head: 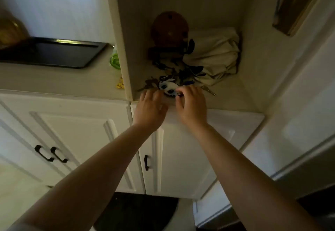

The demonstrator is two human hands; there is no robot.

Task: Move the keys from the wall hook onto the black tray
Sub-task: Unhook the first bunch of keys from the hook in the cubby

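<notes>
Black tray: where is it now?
Head view, far left: the black tray sits on the counter, left of the partition, away from both hands.

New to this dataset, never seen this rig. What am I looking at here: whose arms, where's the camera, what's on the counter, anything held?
No machine: a person's two bare arms, filmed by one wide-angle camera worn on the head, looking forward and down. The left hand and right hand reach a bunch of keys with a black-and-white charm, hanging below a round brown wall hook beside a cream cloth bag. The right fingers seem to pinch the charm; the left grip is unclear. The black tray sits on the counter to the left.
</notes>
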